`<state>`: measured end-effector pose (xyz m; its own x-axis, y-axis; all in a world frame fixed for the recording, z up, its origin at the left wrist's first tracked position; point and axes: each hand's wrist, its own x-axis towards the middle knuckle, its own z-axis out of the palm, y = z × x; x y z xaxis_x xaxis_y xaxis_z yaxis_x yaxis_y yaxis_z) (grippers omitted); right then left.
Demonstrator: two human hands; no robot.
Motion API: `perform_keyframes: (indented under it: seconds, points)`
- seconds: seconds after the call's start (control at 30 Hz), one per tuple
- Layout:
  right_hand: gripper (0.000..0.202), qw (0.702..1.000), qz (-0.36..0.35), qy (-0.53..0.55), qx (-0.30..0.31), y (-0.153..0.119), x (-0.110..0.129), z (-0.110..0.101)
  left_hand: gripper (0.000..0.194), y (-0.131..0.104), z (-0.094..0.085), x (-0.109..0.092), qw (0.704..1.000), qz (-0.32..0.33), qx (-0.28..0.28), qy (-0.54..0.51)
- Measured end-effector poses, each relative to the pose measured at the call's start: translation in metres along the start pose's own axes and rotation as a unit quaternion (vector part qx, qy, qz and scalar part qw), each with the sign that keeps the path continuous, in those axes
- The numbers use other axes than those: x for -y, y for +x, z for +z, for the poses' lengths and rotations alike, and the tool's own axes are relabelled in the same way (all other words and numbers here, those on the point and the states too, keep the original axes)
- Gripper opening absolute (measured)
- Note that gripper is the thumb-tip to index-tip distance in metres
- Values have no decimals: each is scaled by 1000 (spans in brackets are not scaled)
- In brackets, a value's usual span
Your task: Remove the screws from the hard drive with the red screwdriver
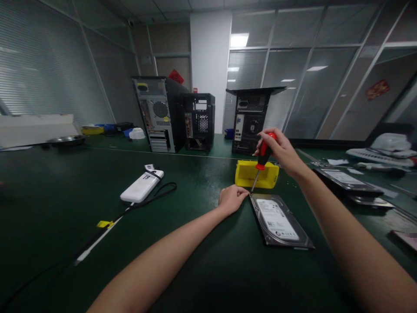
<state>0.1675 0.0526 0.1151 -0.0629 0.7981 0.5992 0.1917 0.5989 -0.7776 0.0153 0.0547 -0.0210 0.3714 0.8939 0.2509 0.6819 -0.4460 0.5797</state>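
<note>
A hard drive with a white label lies flat on the green table. My right hand is wrapped round the red and black handle of a screwdriver, which points down and slightly left. Its tip meets the drive's far left corner. My left hand rests on the table to the left of that corner, thumb and fingers pressed together beside the screwdriver tip. Whatever sits between those fingertips is too small to make out. Just behind the drive stands a yellow plastic bin.
Computer cases stand along the back. Left of my hands lies a white power bank with a black cable. More hard drives are stacked at the right, near a white keyboard. Tiny screws lie right of the bin.
</note>
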Motion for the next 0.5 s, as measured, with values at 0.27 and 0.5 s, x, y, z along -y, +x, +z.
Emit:
perform_keyframes:
  seconds: [0.27, 0.5]
  points:
    - [27, 1000, 4, -13, 20, 2, -4, -5, 28, -1, -4, -3, 1000, -11, 9, 3]
    - [27, 1000, -8, 29, 3, 1, -2, -3, 28, 0, -3, -2, 1000, -9, 10, 1]
